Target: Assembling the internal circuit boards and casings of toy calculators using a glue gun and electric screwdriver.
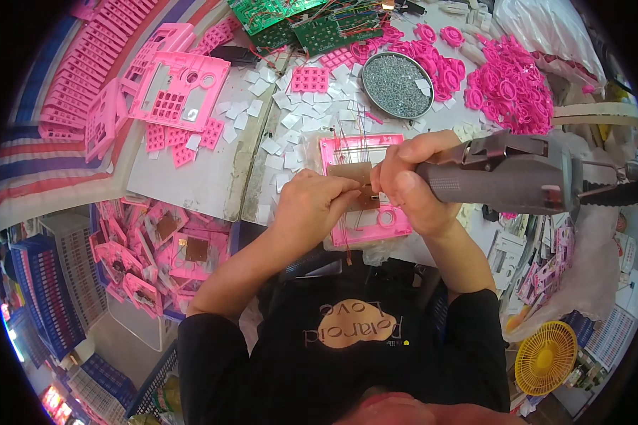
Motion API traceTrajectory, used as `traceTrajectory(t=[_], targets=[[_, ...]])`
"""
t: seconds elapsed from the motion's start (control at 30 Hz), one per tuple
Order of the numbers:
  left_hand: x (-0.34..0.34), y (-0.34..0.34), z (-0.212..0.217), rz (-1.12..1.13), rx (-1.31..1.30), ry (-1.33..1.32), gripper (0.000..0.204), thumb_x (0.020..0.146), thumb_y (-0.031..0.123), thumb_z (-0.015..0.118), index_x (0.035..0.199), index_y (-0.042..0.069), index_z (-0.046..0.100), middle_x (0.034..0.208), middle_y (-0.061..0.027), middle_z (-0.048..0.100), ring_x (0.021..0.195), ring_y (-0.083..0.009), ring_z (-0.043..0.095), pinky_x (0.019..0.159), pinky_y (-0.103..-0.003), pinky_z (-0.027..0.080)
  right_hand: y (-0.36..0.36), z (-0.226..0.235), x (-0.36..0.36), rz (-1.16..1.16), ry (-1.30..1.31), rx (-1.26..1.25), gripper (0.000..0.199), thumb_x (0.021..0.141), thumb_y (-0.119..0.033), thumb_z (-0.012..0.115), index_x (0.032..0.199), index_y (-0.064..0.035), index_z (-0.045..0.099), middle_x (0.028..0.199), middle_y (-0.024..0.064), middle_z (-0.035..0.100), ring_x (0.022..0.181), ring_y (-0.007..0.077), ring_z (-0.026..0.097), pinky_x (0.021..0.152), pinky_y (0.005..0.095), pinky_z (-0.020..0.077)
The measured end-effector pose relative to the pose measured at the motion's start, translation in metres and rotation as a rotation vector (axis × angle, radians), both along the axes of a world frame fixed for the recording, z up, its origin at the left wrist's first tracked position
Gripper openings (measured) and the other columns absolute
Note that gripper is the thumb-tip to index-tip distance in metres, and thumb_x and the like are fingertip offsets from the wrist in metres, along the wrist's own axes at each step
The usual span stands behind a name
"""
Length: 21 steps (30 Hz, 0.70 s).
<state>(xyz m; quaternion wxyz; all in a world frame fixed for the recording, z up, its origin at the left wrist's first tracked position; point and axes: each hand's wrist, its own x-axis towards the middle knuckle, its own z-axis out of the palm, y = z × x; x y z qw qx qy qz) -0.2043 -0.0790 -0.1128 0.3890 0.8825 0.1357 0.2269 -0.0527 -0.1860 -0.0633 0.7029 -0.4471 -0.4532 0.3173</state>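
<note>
In front of me lies a pink plastic casing (395, 225), a frame with a round ring at its lower right. A brown circuit board (351, 172) sits over it, with thin wires running out above and below. My left hand (310, 204) is closed, thumb and fingertips pinched at the board's left side. A dark grey electric screwdriver (503, 173) lies sideways in my right hand (422, 184), which is wrapped round its front end. The fingertips of that hand reach the board's right side, close to the left fingertips. What may be between those fingertips is hidden, as is the screwdriver's tip.
A round dish of small screws (398, 85) stands beyond the casing, beside piles of pink ring parts (507, 88). White square pieces (290, 120) are scattered around. Green circuit boards (319, 32) lie at the back, pink housings (181, 92) left, a bin of pink assemblies (159, 255) lower left.
</note>
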Motion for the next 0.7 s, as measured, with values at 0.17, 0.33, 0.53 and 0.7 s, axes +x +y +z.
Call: traceTrajectory(t=[0.17,0.33,0.53,0.7], targets=[[0.004,-0.003,0.010,-0.032,-0.193,0.118,0.012,0.084,0.017,0.070,0.090,0.008,0.072,0.079,-0.0106,0.070,0.071,-0.0311,0.064,0.069,-0.041,0.049,-0.001,0.000,-0.006,0.017,0.039,0.042,0.027,0.094,-0.013,0.062,0.112,-0.0091,0.042,0.064,0.0016,0.046,0.055,0.0106,0.044,0.059,0.0338,0.0469],[0.004,-0.006,0.007,-0.021,-0.180,0.098,0.011,0.084,0.017,0.070,0.089,0.007,0.071,0.078,-0.0108,0.068,0.072,-0.0312,0.063,0.069,-0.041,0.049,-0.001,0.004,-0.008,0.018,0.079,0.071,0.028,0.094,-0.015,0.062,0.112,-0.0093,0.043,0.063,0.0011,0.045,0.054,0.0106,0.044,0.059,0.0336,0.0468],[0.003,-0.009,-0.001,-0.025,0.003,-0.037,0.009,0.083,0.016,0.071,0.089,0.008,0.070,0.075,-0.0071,0.067,0.070,-0.0254,0.063,0.069,-0.038,0.046,-0.002,0.005,-0.008,0.010,0.081,0.068,0.028,0.094,-0.015,0.063,0.112,-0.0095,0.043,0.063,0.0009,0.046,0.054,0.0107,0.045,0.057,0.0326,0.0462],[0.003,-0.010,0.001,-0.066,0.143,-0.084,0.009,0.079,0.011,0.075,0.086,0.010,0.069,0.067,-0.0039,0.062,0.063,-0.0243,0.060,0.068,-0.035,0.045,-0.004,0.001,-0.006,-0.019,0.013,0.037,0.026,0.093,-0.011,0.061,0.112,-0.0079,0.043,0.066,0.0041,0.049,0.054,0.0112,0.045,0.058,0.0334,0.0473]])
